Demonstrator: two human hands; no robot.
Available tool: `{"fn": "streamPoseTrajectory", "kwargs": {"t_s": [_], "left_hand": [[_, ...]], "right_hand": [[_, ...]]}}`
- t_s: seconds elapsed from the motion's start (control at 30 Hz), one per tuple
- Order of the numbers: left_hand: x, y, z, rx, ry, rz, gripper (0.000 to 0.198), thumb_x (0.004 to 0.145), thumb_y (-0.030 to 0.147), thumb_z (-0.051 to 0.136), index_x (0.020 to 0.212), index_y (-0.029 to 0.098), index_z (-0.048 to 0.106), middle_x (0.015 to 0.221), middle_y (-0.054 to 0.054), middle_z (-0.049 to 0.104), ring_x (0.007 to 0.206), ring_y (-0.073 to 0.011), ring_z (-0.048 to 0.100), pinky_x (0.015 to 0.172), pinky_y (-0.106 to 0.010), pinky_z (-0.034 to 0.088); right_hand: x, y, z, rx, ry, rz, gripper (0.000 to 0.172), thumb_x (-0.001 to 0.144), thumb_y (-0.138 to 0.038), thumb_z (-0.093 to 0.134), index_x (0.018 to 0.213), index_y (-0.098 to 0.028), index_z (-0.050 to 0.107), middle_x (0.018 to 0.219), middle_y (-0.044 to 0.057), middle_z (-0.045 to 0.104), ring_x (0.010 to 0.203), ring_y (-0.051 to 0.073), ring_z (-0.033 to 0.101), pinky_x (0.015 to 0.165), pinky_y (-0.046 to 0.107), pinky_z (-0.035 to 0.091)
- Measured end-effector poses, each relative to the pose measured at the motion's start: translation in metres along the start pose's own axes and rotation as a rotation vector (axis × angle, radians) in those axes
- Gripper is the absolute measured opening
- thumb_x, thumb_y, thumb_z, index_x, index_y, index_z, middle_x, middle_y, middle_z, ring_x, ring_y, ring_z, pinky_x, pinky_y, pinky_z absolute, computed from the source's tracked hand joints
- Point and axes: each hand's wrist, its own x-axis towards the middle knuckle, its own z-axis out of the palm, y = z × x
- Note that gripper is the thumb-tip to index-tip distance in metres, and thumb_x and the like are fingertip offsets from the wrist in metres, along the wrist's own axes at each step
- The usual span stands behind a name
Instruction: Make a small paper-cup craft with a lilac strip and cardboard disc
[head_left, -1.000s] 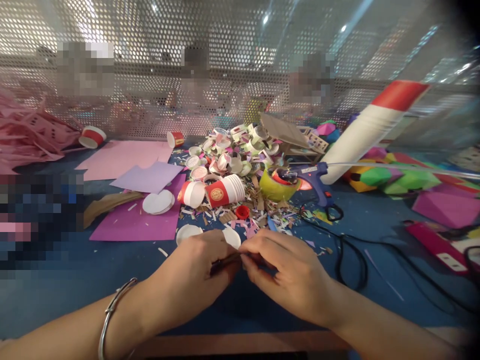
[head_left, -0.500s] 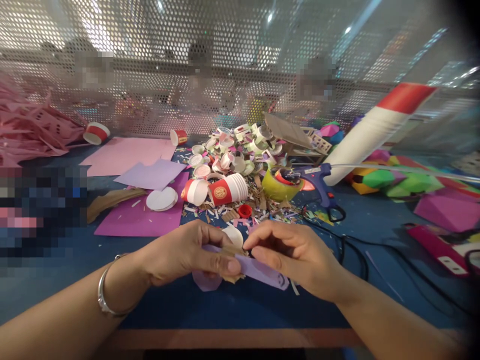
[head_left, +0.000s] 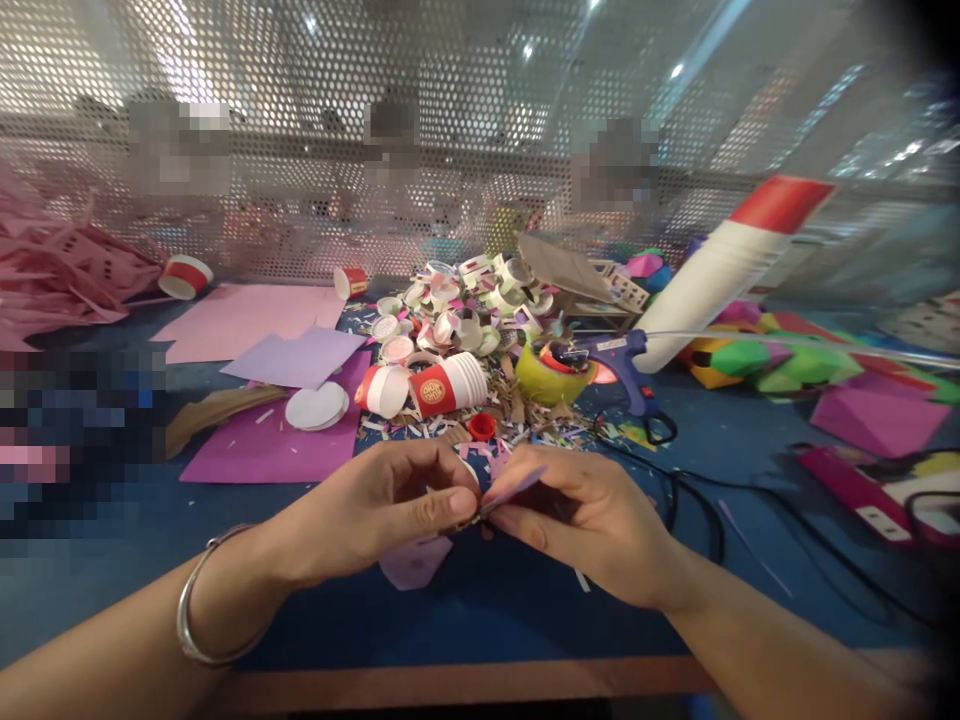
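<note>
My left hand (head_left: 397,510), with a silver bangle on its wrist, pinches one end of a small purple paper strip (head_left: 521,487) between thumb and fingers. My right hand (head_left: 577,515) grips the same strip from the other side, fingertips close to the left thumb. The strip is turned nearly edge-on, so little of its face shows. A thin brownish edge lies at the pinch, mostly hidden by the fingers. Under my left hand a purple paper piece (head_left: 414,563) rests on the blue table (head_left: 495,630). Part of a white disc shows behind the fingers.
Ahead lie red-and-white paper cups (head_left: 450,385), a red cap (head_left: 481,427) and a heap of cut cup pieces (head_left: 457,310) among scraps. A blue glue gun (head_left: 626,360) leans in a yellow-green bowl (head_left: 551,378), its black cord (head_left: 720,485) trailing right. White paper discs (head_left: 316,407) lie left.
The purple strip has been tilted up from nearly flat to nearly edge-on. My fingertips have come closer together, and the brown piece seen before is now mostly hidden.
</note>
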Motion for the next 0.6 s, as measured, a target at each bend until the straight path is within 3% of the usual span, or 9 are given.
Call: {"fn": "streamPoseTrajectory", "kwargs": {"t_s": [0.13,0.27,0.4,0.6], "left_hand": [[-0.004,0.005,0.002,0.309,0.082,0.080,0.021,0.089,0.039,0.066,0.089,0.018,0.066,0.082,0.000,0.063,0.074,-0.0130,0.055,0.066,-0.025,0.044],[-0.005,0.003,0.012,0.548,0.186,0.039,0.009,0.085,0.025,0.066,0.079,0.019,0.063,0.073,0.003,0.063,0.068,-0.0122,0.056,0.063,-0.025,0.042],[-0.006,-0.001,0.020,0.717,0.272,0.026,0.015,0.084,0.023,0.063,0.072,0.019,0.056,0.066,0.004,0.060,0.061,-0.0116,0.050,0.056,-0.025,0.036],[-0.009,0.002,0.024,0.804,0.358,0.191,0.017,0.085,0.019,0.056,0.071,0.020,0.048,0.067,0.003,0.055,0.061,-0.0115,0.048,0.058,-0.027,0.035]], "right_hand": [[-0.001,0.001,0.003,-0.019,-0.022,0.118,0.011,0.092,-0.028,0.065,0.091,-0.018,0.070,0.084,0.002,0.067,0.075,0.013,0.061,0.066,0.025,0.050],[-0.001,0.003,0.007,-0.083,-0.030,0.211,0.018,0.090,-0.034,0.066,0.084,-0.017,0.070,0.075,0.001,0.065,0.065,0.012,0.057,0.056,0.023,0.046],[-0.001,0.005,0.010,-0.115,-0.042,0.209,0.012,0.090,-0.028,0.067,0.085,-0.019,0.071,0.073,-0.001,0.064,0.062,0.010,0.056,0.055,0.022,0.044],[-0.001,0.002,0.009,-0.134,-0.041,0.108,0.008,0.091,-0.021,0.063,0.086,-0.020,0.070,0.076,-0.002,0.065,0.067,0.010,0.058,0.060,0.022,0.044]]}}
